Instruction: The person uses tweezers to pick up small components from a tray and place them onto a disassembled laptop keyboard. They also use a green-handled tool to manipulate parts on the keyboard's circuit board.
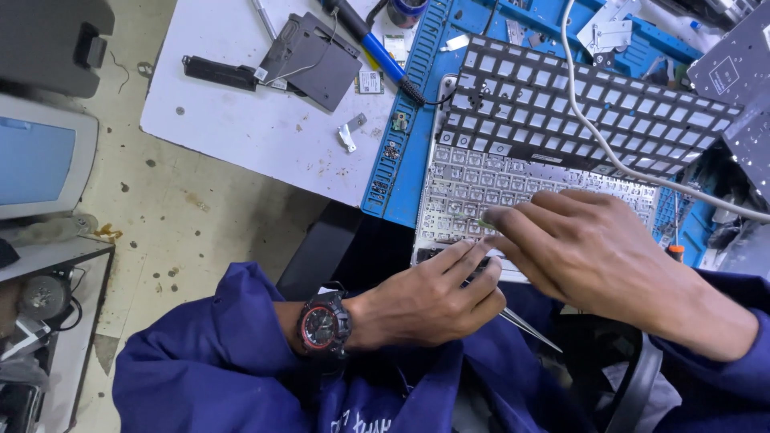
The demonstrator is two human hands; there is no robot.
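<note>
My left hand, with a black and red watch on its wrist, grips metal tweezers whose long end points back toward my lap. My right hand rests over the near edge of a bare silver keyboard base and pinches a small green-tipped piece at its fingertips. Just beyond lies a black keyboard frame with empty key openings, overlapping the base. A white cable runs across the frame.
A blue work mat lies under the keyboard on a white table. A blue-handled screwdriver, dark flat laptop parts and small metal brackets sit farther back. A monitor stands at left.
</note>
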